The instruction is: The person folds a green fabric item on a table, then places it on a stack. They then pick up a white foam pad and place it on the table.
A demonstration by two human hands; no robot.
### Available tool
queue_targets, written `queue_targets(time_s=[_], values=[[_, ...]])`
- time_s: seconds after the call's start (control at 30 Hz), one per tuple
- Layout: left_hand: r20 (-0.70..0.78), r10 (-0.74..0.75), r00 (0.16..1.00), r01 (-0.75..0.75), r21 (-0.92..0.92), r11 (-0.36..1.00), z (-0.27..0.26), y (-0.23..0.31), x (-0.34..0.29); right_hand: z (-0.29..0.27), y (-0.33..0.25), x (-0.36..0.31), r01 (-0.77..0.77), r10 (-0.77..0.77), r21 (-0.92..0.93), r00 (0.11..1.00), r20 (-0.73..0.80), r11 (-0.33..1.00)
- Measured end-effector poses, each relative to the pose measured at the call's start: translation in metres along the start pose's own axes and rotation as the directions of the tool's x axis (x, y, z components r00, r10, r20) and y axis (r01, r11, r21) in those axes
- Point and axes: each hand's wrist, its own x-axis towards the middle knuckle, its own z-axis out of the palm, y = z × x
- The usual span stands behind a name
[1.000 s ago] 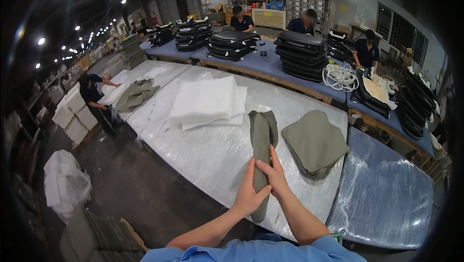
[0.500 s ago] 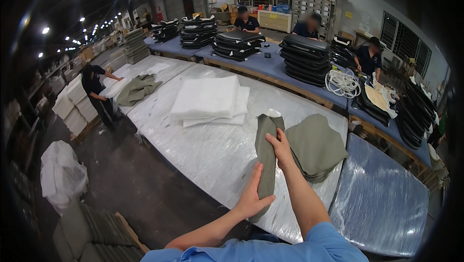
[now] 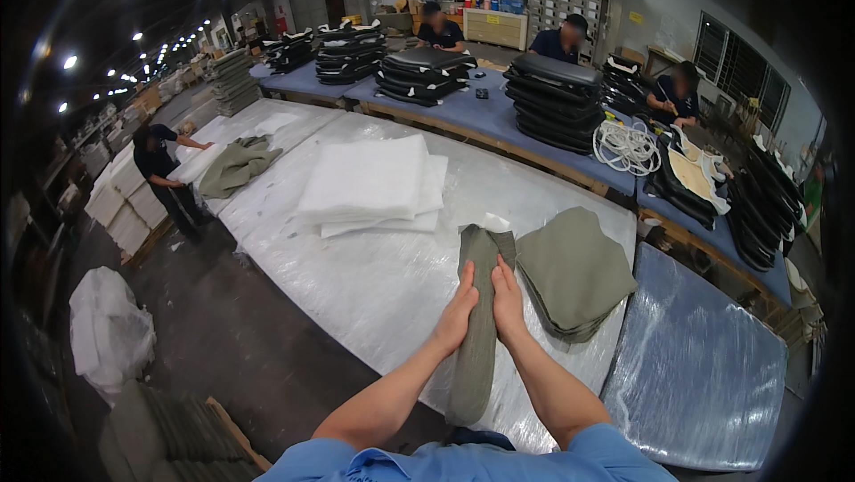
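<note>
A long grey-green fabric-covered cushion (image 3: 475, 340) stands edge-on in front of me, narrow side up, over the plastic-wrapped table. White padding (image 3: 492, 221) sticks out at its far end. My left hand (image 3: 458, 311) presses against its left face, and my right hand (image 3: 508, 302) presses the opposite face at about the same height, so it is squeezed between both palms. Just right of my right hand lies a stack of flat grey-green fabric pieces (image 3: 577, 273). Beyond my hands and to the left is a pile of white padding sheets (image 3: 365, 178).
A blue table (image 3: 695, 357) under clear film adjoins on the right. Stacked black cushions (image 3: 554, 99) and coiled white cord (image 3: 627, 147) lie on the far blue tables, with several people behind. Another person (image 3: 165, 166) handles white sheets at the left. Grey-green cushions (image 3: 169, 433) stand lower left.
My left hand has slid forward along the cushion, from near its lower end to opposite my right hand. The cushion has shifted slightly left and straightened.
</note>
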Motion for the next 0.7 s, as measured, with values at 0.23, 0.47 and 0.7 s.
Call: queue_targets(time_s=[0.23,0.47,0.7], values=[[0.028,-0.016,0.999,0.018,-0.082,0.996,-0.008,-0.016,0.054,-0.012,0.004,-0.006,0.071,-0.071,-0.157,0.997,0.005,0.985],[0.089,-0.131,0.987,0.149,-0.234,0.961,-0.009,-0.026,0.114,-0.032,0.002,0.036,0.264,-0.394,-0.408,0.877,-0.275,0.874],[-0.005,-0.133,0.991,0.123,-0.348,0.929,-0.021,-0.056,0.142,-0.035,0.007,0.066,0.321,-0.405,-0.302,0.872,-0.275,0.898]])
